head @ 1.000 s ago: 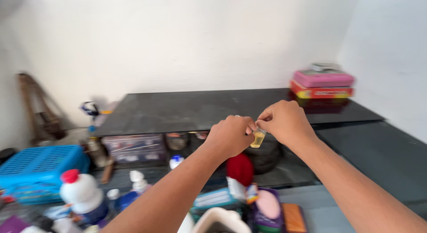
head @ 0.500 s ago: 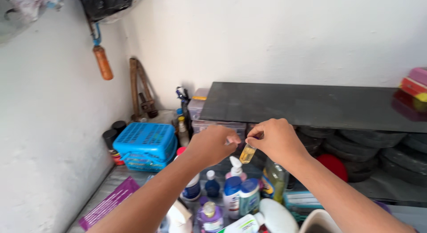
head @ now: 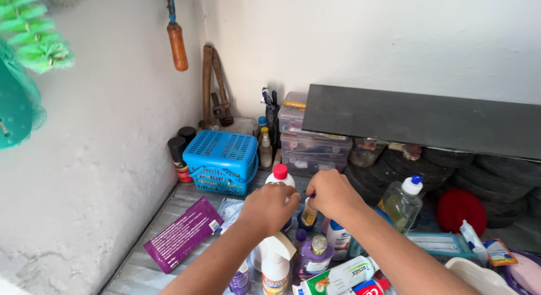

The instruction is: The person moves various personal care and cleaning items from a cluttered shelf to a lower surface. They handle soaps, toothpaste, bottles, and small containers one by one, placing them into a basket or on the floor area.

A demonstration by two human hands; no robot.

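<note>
Small amber vial (head: 309, 212): held upright over the cluttered worktop (head: 141, 261), long axis near vertical, cap end up. It sits between the two hands, just left of the right hand (head: 332, 194) and just right of the left hand (head: 269, 207).

Right grip: fingertips closed on the top of the vial, at or around its cap; the body of the vial hangs below the fingers. The right hand is the nearer and the one bearing it. Left grip: fingers curled in a loose fist, close beside the vial at about the same height; I cannot tell whether it touches the vial or holds anything, as the knuckles hide the fingertips.

Directly behind the left hand, farther off: a white bottle with a red cap (head: 280, 174). Below the vial, nearer: a purple bottle with a gold cap (head: 314, 254) and several white bottles, packed close.

Right of the hands: a clear squeeze bottle with a blue-tipped cap (head: 402, 202), then a red round object (head: 461, 209). Far left: a blue plastic basket (head: 221, 161) with dark spray cans (head: 179, 157) beside it. Near left: a purple flat box (head: 183, 233) lying on the worktop. Far: stacked clear storage boxes (head: 307, 140) under a dark shelf board (head: 422, 119).
</note>
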